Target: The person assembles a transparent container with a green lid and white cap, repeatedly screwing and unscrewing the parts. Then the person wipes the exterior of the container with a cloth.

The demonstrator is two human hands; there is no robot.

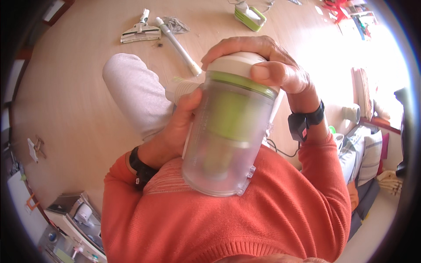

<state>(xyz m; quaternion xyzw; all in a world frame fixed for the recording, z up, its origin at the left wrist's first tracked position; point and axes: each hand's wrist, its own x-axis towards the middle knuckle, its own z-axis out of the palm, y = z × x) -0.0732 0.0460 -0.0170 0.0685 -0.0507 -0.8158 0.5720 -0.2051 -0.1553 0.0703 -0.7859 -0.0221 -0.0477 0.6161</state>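
Observation:
I hold a clear plastic vacuum dust canister (226, 131) with a green inner filter and a white cap close to my chest. My left hand (177, 127) grips the canister's side from the left. My right hand (263, 63) is closed over the white and green cap on top. Both wrists wear black bands and both arms are in orange sleeves. My knee (136, 94) in light trousers lies behind the canister on the wooden floor (70, 96).
On the floor beyond lie a white vacuum floor head (140, 31), a white tube (177, 46) and a green and white vacuum body (250, 16). Cushions and a stool (364, 149) stand at the right; a box with small items (74, 219) sits lower left.

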